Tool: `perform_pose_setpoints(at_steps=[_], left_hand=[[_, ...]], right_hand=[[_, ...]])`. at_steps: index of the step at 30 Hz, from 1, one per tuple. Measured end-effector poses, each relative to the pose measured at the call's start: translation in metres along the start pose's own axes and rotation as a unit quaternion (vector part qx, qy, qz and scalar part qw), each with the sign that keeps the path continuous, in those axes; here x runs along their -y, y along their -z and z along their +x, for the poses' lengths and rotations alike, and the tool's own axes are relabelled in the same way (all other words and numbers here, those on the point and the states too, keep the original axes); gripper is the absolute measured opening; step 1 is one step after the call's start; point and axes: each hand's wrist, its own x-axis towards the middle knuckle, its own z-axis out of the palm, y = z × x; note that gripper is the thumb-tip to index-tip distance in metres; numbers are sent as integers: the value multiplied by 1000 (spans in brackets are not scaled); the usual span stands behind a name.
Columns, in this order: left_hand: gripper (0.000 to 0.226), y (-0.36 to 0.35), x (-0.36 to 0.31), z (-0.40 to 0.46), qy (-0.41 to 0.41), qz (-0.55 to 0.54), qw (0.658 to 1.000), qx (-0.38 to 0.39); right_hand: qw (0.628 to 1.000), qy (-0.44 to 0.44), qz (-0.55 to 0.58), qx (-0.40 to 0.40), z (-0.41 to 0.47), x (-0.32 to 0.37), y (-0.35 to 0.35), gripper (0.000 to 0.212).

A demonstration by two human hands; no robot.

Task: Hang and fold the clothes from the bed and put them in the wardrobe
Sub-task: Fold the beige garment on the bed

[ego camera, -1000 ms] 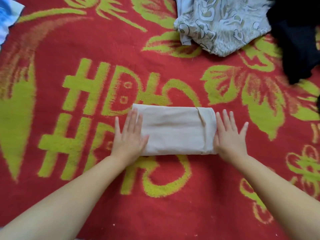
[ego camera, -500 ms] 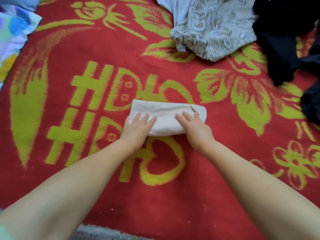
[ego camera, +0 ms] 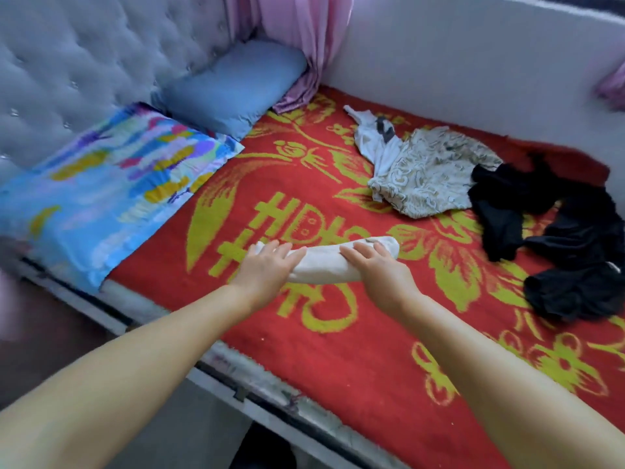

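At nine o'clock a bright pillow (ego camera: 111, 184) lies against the headboard, a blue pillow (ego camera: 233, 86) behind it toward eleven. Dead centre on the red blanket (ego camera: 338, 350) sits the cream cloth (ego camera: 324, 265), folded down to a narrow bundle lying crosswise. The left hand (ego camera: 267, 269) covers its left end, fingers spread and bent over the top; the right hand (ego camera: 378, 265) curls over the right end. Both look to be gripping it, though from where I stand I cannot see the thumbs underneath, so it may be more a press than a hold.

The worry is the lift. The bundle is soft and held only at its ends; if the hands pull apart or one rises first, the middle will sag and the folds will spill open. A loose flap at the right end looks likeliest to go.

Toward two o'clock the patterned garment (ego camera: 426, 174) and, at three, the black clothes (ego camera: 554, 238) lie heaped and unfolded. Swing the bundle that way and it could snag them.
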Motion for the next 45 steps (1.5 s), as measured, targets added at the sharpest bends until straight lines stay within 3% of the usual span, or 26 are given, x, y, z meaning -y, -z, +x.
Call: perform_pose_setpoints(at_steps=[10,15,24,32,36,45], left_hand=[[76,58,99,-225,147,42,988,31],[70,63,133,-329,235,36,971,35],[79,36,186,-596,350,-19,934,65],[87,-5,244,-825,439,-54,891,103],[82,-46,272,-889,473,-85,868,127],[83,-146,365,-931,495,-159,839,160]], right_hand=[[971,236,-40,-17,-22,192,55,67],[948,317,-39,-8,-36,293,61,70],[889,451,-73,4,-128,537,29,59],[852,518,-64,42,-218,759,-16,66],[826,548,-95,92,-229,839,-41,69],[793,569,-136,168,-167,961,-130,83]])
